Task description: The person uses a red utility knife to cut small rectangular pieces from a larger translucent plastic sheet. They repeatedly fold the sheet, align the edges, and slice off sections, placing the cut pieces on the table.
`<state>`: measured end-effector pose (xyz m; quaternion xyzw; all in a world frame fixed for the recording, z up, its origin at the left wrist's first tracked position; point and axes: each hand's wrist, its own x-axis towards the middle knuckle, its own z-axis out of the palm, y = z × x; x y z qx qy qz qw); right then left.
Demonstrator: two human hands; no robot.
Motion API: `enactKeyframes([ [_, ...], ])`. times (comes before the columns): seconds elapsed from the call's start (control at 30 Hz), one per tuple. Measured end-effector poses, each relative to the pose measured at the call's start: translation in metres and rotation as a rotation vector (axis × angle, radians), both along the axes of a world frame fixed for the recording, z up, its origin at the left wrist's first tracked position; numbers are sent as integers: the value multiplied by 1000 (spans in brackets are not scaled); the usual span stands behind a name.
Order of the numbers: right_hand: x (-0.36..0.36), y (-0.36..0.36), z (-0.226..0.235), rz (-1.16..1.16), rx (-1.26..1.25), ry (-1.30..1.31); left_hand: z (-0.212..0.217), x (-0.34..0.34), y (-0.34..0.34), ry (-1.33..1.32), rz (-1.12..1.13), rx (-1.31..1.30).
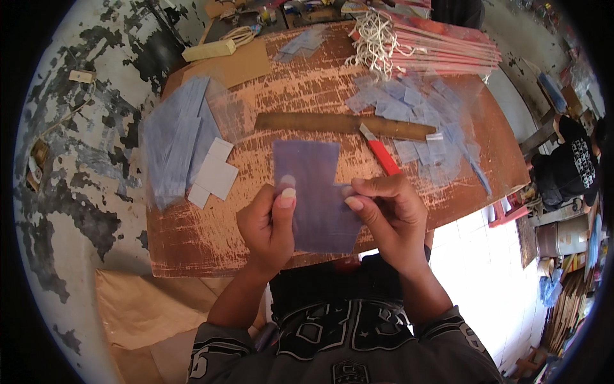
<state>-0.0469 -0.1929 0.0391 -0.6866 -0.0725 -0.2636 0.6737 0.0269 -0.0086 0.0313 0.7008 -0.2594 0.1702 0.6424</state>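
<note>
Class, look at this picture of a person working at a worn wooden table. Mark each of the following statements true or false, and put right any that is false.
1. Both hands, the left hand and the right hand, hold the purple sheet. True.
2. The red-handled cutter is in the right hand. False: it lies on the table.
3. A long brown ruler lies beyond the sheet. True.
4. The white cord bundle sits at the table's near edge. False: it lies at the far side.
</note>
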Motion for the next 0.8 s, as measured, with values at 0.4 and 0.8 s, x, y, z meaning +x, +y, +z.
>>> enactKeyframes([
  [0.4, 1, -10, 9, 198, 137, 374, 2, 7, 3, 155, -85, 110],
  [0.8, -6, -9, 4, 283, -127, 443, 10, 9, -2, 158, -52, 68],
])
